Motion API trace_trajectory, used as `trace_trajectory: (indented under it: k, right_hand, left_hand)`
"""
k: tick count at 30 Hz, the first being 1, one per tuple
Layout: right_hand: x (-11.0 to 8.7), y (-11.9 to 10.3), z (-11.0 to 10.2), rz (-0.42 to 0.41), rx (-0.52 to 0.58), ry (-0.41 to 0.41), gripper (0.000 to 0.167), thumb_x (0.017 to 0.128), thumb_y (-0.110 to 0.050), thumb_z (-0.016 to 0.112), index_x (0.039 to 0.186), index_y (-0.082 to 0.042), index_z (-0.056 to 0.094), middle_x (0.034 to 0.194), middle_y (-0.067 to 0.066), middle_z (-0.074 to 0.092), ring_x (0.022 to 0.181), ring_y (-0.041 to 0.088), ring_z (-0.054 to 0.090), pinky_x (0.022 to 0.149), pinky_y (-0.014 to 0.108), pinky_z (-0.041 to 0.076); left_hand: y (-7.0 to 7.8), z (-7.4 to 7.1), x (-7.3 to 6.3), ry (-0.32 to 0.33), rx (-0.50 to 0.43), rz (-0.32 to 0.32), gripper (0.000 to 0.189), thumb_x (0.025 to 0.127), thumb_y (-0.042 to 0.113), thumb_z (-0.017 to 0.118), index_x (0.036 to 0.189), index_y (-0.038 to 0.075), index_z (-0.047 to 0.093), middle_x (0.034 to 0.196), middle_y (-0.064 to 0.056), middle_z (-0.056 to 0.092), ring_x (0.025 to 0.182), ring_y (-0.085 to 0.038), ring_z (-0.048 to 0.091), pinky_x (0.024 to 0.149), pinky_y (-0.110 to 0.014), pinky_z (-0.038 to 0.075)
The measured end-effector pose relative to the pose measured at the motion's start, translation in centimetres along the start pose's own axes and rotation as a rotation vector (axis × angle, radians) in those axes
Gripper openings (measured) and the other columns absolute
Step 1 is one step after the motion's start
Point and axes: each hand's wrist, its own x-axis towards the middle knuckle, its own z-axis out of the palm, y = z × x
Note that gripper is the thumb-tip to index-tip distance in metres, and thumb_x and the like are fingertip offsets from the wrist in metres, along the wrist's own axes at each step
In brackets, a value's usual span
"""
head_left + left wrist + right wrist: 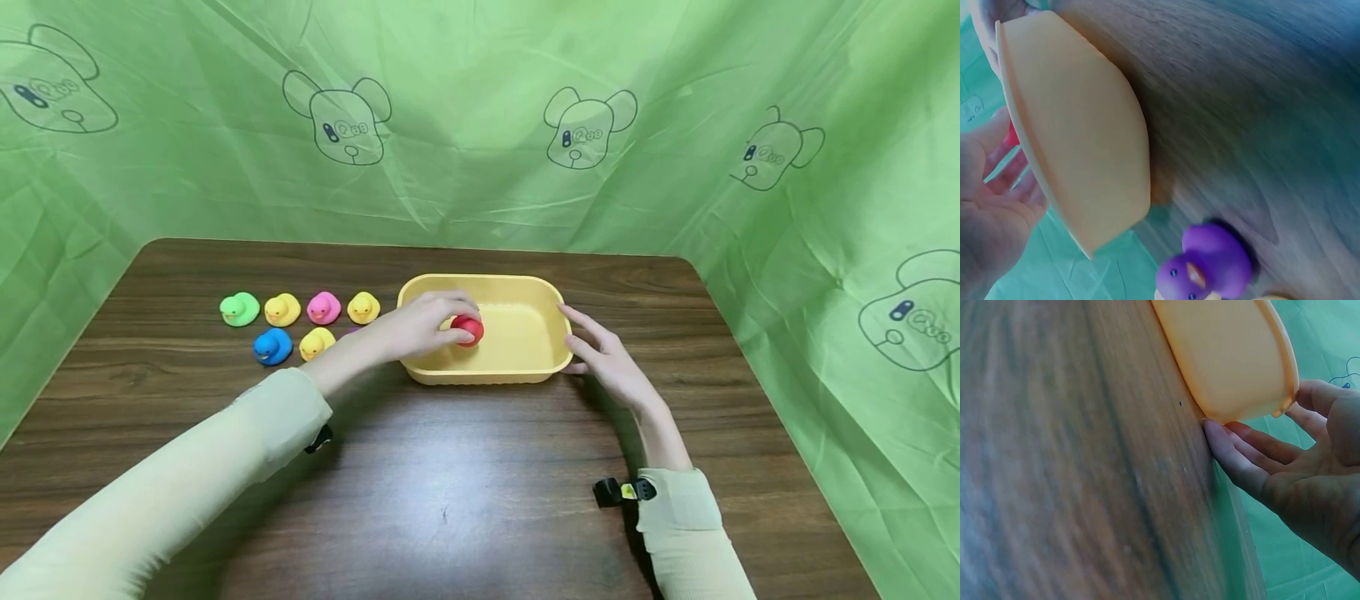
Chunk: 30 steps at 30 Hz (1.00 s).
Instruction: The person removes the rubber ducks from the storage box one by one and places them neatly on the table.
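Note:
Over the left half of a yellow plastic basin (517, 377), my left hand (427, 323) holds a red rounded toy (469, 331) between thumb and fingers. Most of the toy is covered by the hand; in the left wrist view only a red sliver (1012, 135) shows past the basin's rim. My right hand (615, 365) rests its fairly straight fingers against the basin's right end. The right wrist view has these fingers (1260, 447) spread along the basin's end wall, from rim to base.
Left of the basin, rubber ducks stand in two rows, among them a green duck (240, 309), a pink duck (324, 308) and a blue duck (272, 346). A purple duck (1222, 256) sits near the basin, mostly behind my left arm in the head view. Green cloth (465, 125) surrounds the wooden table (442, 483).

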Motion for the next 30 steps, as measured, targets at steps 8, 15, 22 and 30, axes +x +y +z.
trace_trajectory:
  k: [8,15,22,30]
  right_hand:
    - [-0.1,0.1,-0.2,0.004,-0.006,0.003,0.056,0.11,-0.022,0.049,0.163,-0.018,0.031,0.155,0.027,0.045,0.118,0.019,0.066,0.092,0.043,0.062]
    - [-0.1,0.2,-0.3,-0.001,-0.019,0.004,0.057,0.11,-0.023,0.049,0.163,-0.017,0.03,0.156,0.027,0.045,0.121,0.024,0.065,0.091,0.042,0.063]
    - [-0.1,0.1,-0.2,-0.006,-0.025,-0.001,0.056,0.11,-0.023,0.049,0.163,-0.018,0.031,0.155,0.027,0.045,0.122,0.027,0.065,0.091,0.042,0.063]
    - [-0.2,0.1,-0.1,-0.011,-0.009,0.0,0.057,0.11,-0.021,0.049,0.163,-0.017,0.03,0.155,0.028,0.045,0.125,0.034,0.063,0.091,0.041,0.063]
  left_hand:
    - [0.3,-1.1,-1.2,0.017,0.045,0.018,0.025,0.096,0.018,0.073,0.118,0.006,0.074,0.126,-0.009,0.07,0.121,-0.026,0.066,0.106,-0.042,0.053]
    - [0.4,-2.3,-2.5,0.023,0.061,-0.03,0.03,0.095,0.021,0.075,0.122,0.008,0.074,0.131,-0.009,0.069,0.125,-0.028,0.064,0.106,-0.048,0.052]
    - [0.1,-4.0,-4.3,0.074,0.054,-0.037,0.031,0.093,0.021,0.078,0.121,0.008,0.075,0.13,-0.01,0.07,0.123,-0.027,0.065,0.103,-0.047,0.054]
    - [-0.3,-5.5,-6.6,0.116,0.071,-0.053,0.027,0.092,0.019,0.078,0.118,0.01,0.075,0.127,-0.007,0.072,0.121,-0.026,0.067,0.102,-0.046,0.054]
